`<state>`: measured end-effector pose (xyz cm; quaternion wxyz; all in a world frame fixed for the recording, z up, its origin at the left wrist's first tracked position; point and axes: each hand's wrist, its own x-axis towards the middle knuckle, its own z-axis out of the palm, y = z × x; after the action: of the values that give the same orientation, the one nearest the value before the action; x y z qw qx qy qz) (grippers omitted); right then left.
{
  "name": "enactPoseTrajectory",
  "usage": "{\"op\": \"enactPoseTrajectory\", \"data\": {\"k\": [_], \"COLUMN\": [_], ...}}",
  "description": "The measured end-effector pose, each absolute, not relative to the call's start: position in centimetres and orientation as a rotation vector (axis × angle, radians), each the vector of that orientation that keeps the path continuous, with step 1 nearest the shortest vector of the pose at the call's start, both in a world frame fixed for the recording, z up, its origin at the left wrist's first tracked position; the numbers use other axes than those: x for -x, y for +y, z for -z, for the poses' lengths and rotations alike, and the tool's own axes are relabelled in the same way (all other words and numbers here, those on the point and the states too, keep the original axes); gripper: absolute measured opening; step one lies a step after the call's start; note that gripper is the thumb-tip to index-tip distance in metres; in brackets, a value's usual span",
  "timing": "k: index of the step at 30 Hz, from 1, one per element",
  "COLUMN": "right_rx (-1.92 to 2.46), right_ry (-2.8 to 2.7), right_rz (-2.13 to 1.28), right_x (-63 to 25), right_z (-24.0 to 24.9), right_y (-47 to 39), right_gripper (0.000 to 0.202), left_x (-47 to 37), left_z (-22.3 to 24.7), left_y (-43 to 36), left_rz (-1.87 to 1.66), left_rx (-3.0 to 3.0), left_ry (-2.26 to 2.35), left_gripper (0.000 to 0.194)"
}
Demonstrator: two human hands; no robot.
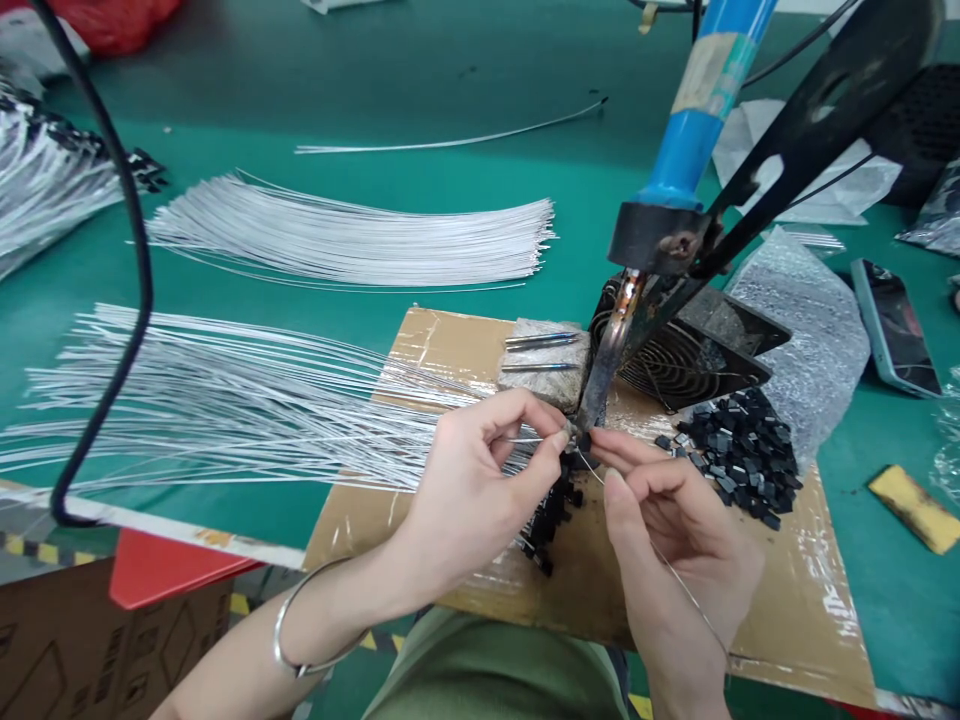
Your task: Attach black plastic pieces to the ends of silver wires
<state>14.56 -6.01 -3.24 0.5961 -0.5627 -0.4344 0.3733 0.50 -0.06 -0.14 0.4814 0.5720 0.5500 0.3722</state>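
Wire: end pinched in the left hand, close by the tip of the iron; the rest runs left behind the fingers
Left grip: thumb and forefinger closed on the wire
Solder: thin strand, upper end toward the iron tip, tail trailing down over the wrist
Right grip: thumb and fingers of the right hand closed on the solder
Joint: contact too small to tell
Black bits: loose heap on the cardboard, more beneath the left hand
Red bag: far left corner, contents hidden
Carton: below the table edge, dark print too blurred to read
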Motion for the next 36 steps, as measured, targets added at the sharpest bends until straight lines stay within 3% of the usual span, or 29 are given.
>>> {"op": "enactPoseTrajectory", "data": {"k": [36], "right_rx": [1.33], "right_ry": [-1.032], "right_rz": [-0.801], "right_x": [-14.27], "right_z": [3.24], "right_y": [-6.05], "right_gripper": [0.017], "left_x": [-0.72], "left_z": [0.2], "left_y": [-0.09], "left_rz": [-0.921], "left_rx": [-1.416], "left_ry": [1.348], "left_gripper": [0.011]}}
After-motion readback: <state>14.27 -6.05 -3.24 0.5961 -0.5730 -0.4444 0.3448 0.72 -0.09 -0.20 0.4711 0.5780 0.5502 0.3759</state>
